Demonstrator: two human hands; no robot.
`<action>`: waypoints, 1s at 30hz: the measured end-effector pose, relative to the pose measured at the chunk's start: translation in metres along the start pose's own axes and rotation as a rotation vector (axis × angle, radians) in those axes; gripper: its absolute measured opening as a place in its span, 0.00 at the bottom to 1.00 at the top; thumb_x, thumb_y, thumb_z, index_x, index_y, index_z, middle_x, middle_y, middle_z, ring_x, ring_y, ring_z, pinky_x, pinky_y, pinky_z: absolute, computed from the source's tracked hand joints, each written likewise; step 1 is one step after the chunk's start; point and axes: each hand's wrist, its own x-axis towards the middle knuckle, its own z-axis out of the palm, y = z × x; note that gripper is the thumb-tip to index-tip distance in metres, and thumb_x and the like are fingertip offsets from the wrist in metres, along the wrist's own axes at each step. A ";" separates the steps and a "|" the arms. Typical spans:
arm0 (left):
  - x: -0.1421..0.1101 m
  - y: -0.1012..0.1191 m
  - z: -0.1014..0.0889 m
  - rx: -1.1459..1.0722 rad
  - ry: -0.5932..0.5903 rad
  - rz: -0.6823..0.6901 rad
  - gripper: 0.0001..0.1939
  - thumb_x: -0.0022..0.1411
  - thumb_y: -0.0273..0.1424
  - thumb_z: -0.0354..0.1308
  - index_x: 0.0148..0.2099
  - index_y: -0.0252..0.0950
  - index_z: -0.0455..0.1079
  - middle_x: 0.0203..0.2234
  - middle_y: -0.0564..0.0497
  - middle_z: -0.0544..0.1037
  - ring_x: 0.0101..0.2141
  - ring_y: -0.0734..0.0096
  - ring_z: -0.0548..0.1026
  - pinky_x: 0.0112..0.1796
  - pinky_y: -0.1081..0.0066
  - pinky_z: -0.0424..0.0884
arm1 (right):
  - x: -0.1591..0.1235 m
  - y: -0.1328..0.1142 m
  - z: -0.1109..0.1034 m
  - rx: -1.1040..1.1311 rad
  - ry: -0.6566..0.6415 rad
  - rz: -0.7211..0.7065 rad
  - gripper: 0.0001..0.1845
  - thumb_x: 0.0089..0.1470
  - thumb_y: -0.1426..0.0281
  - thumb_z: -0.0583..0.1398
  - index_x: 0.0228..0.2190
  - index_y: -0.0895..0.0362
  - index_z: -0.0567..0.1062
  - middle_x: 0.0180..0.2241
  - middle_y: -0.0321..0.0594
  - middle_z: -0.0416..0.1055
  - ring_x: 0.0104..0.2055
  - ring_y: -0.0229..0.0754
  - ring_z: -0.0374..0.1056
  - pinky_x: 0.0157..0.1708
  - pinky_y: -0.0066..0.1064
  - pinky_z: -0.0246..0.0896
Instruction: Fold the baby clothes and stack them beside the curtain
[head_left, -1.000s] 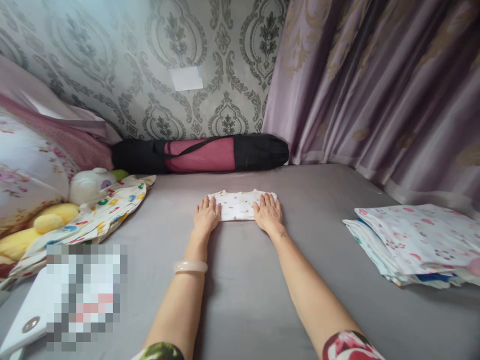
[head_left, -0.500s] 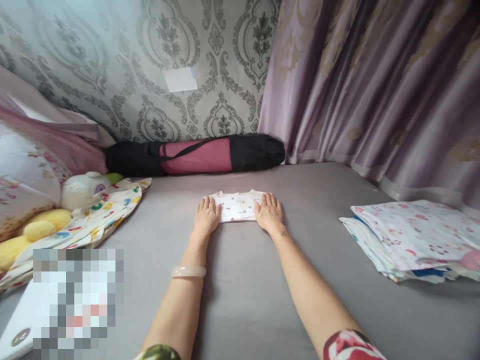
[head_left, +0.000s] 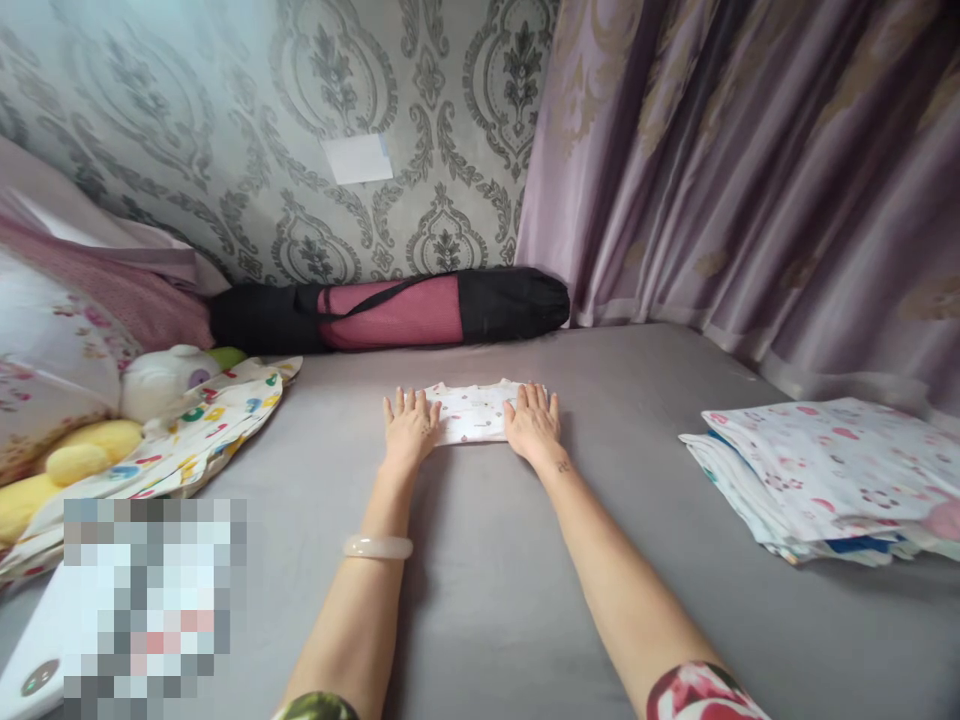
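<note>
A small white garment (head_left: 474, 412) with a scattered print lies folded into a flat, wide strip on the grey bed sheet (head_left: 480, 560). My left hand (head_left: 410, 424) rests at its left end, palm down with fingers spread; part of the hand is beyond the cloth's edge. On the right end lies my right hand (head_left: 533, 420), also flat with its fingers apart. Both hands hide the garment's ends. A pale bangle (head_left: 379, 547) circles my left forearm.
A stack of folded printed cloths (head_left: 832, 475) lies at the right. Along the wall sits a black and maroon rolled bag (head_left: 397, 310). Plush toys (head_left: 169, 380), a patterned cloth (head_left: 225, 420) and a blurred white object (head_left: 52, 640) are at the left.
My left hand has shifted slightly left and its fingers have spread. My right hand has moved slightly left over the garment. The garment stays in place.
</note>
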 end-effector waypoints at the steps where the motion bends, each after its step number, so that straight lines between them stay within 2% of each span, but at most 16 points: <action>1: 0.000 0.002 -0.001 0.009 0.016 0.012 0.31 0.70 0.41 0.34 0.66 0.27 0.57 0.64 0.39 0.59 0.67 0.50 0.47 0.64 0.49 0.39 | 0.000 -0.003 0.001 0.008 0.010 -0.025 0.33 0.66 0.61 0.40 0.64 0.69 0.55 0.67 0.52 0.47 0.69 0.52 0.39 0.65 0.46 0.27; 8: -0.002 0.008 0.008 -0.032 -0.117 0.090 0.31 0.71 0.42 0.34 0.68 0.29 0.53 0.66 0.39 0.54 0.66 0.54 0.50 0.63 0.56 0.47 | -0.005 -0.012 0.015 0.037 0.000 -0.082 0.33 0.66 0.61 0.41 0.63 0.70 0.57 0.66 0.53 0.49 0.69 0.51 0.41 0.65 0.42 0.29; 16: -0.002 0.006 0.007 -0.029 -0.117 0.082 0.31 0.71 0.42 0.34 0.68 0.30 0.53 0.66 0.39 0.54 0.66 0.54 0.50 0.63 0.55 0.47 | -0.005 -0.011 0.013 0.039 -0.009 -0.081 0.33 0.66 0.61 0.41 0.63 0.70 0.57 0.66 0.53 0.49 0.69 0.51 0.41 0.65 0.43 0.28; 23: -0.005 0.019 0.003 0.020 -0.018 0.120 0.31 0.71 0.41 0.34 0.67 0.30 0.54 0.65 0.40 0.57 0.66 0.53 0.50 0.64 0.54 0.43 | -0.006 -0.022 0.010 0.082 0.024 -0.138 0.32 0.66 0.62 0.41 0.64 0.67 0.54 0.67 0.50 0.46 0.69 0.50 0.39 0.65 0.43 0.28; 28: -0.008 0.030 0.006 -0.023 -0.126 0.160 0.30 0.71 0.42 0.34 0.68 0.30 0.53 0.67 0.39 0.54 0.66 0.56 0.50 0.63 0.55 0.46 | -0.007 -0.026 0.018 0.080 -0.005 -0.150 0.31 0.66 0.62 0.42 0.64 0.65 0.56 0.67 0.50 0.48 0.69 0.49 0.42 0.65 0.43 0.30; 30: -0.008 0.031 0.008 -0.033 -0.135 0.153 0.30 0.71 0.42 0.35 0.68 0.31 0.53 0.67 0.39 0.53 0.66 0.56 0.50 0.63 0.55 0.46 | -0.007 -0.025 0.020 0.075 0.003 -0.149 0.30 0.66 0.62 0.42 0.64 0.65 0.57 0.67 0.50 0.48 0.69 0.48 0.42 0.65 0.43 0.30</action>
